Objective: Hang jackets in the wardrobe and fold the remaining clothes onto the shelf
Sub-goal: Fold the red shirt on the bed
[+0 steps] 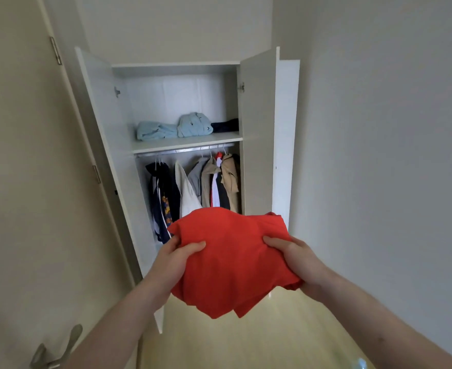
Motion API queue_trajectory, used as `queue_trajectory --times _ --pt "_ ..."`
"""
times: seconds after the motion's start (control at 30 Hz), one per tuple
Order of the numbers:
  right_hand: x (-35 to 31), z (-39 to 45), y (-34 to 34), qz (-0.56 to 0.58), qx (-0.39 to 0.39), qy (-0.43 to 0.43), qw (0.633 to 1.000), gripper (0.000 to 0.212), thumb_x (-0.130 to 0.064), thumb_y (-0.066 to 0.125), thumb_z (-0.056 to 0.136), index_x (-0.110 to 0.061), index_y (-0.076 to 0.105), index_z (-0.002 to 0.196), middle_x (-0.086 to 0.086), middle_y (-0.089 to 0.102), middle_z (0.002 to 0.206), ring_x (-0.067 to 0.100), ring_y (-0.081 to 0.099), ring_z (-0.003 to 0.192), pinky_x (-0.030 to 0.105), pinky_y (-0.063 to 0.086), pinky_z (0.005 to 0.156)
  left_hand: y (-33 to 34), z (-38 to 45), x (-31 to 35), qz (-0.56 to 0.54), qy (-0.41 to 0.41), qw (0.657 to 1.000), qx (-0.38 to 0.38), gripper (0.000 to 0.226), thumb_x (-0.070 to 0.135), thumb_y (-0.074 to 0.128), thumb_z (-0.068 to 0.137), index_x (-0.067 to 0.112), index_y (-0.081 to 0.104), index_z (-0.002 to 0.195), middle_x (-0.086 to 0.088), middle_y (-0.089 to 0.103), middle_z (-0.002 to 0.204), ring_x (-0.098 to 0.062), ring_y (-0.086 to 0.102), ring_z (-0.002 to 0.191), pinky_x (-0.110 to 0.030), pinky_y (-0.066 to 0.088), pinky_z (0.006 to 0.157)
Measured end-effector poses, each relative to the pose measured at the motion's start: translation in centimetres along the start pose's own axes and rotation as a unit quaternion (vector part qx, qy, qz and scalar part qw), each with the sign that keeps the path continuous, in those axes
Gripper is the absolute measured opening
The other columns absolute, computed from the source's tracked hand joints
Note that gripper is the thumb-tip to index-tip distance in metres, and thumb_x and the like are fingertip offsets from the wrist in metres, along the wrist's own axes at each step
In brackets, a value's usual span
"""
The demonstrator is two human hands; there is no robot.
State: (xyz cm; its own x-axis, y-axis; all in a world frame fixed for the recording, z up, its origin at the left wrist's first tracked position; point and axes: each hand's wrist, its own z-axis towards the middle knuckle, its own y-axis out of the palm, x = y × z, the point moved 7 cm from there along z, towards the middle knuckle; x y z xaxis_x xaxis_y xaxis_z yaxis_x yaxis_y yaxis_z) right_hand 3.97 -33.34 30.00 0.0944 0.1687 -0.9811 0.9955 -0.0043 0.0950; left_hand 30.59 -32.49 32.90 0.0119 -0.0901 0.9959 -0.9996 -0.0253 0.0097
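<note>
behind red garment [233, 259], hanging jackets [193, 185]

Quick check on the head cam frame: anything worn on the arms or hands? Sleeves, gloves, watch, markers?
Nothing worn that shows. Both forearms are bare to the frame edge, with no sleeve cuffs in view. The left hand and right hand have no gloves, and no rings, watch, bands or markers are visible on the parts that show.

Light: soft, even, daylight-like; no glare.
Shadows: the wardrobe [182, 134] was dim under its shelf [186, 143]; walls shaded toward the corners.
Focus: slightly soft all over; far clothes lacked detail.
Distortion: wide-angle bending at the edges; the left door [19, 155] leaned.
</note>
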Motion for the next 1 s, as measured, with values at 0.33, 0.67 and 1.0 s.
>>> queue_trajectory --times 0.33,0.67,1.0 --pt "-5.2 17.6 6.5 -0.019 -0.003 -0.022 1.000 0.038 -0.040 0.078 0.085 -0.025 0.067 0.118 0.004 0.080 0.096 0.028 0.078 0.084 0.046 0.064 0.070 -5.7 18.2 3.6 -0.011 0.024 1.000 0.016 0.036 0.029 0.078 0.085 0.036 0.063 0.117 0.004 0.076 0.110 -0.023 0.074 0.096 -0.037 0.056 0.075" --pt "-8.8 33.6 10.8 -0.010 0.043 -0.038 0.998 0.041 -0.040 0.078 0.084 -0.024 0.069 0.121 0.007 0.080 0.091 0.024 0.076 0.063 0.029 0.052 0.047 -9.7 37.9 6.7 -0.012 0.045 0.998 -0.032 0.034 0.023 0.081 0.082 0.031 0.070 0.113 0.003 0.078 0.106 -0.021 0.076 0.096 -0.042 0.057 0.093" --pt "-12.6 49.7 14.2 -0.001 0.029 -0.040 0.999 0.041 -0.038 0.079 0.084 -0.019 0.069 0.120 0.007 0.080 0.094 0.027 0.078 0.078 0.031 0.058 0.054 -12.4 53.6 9.5 -0.012 0.057 0.998 -0.018 0.034 0.017 0.080 0.083 0.025 0.071 0.114 0.000 0.079 0.104 -0.022 0.076 0.096 -0.042 0.058 0.093"
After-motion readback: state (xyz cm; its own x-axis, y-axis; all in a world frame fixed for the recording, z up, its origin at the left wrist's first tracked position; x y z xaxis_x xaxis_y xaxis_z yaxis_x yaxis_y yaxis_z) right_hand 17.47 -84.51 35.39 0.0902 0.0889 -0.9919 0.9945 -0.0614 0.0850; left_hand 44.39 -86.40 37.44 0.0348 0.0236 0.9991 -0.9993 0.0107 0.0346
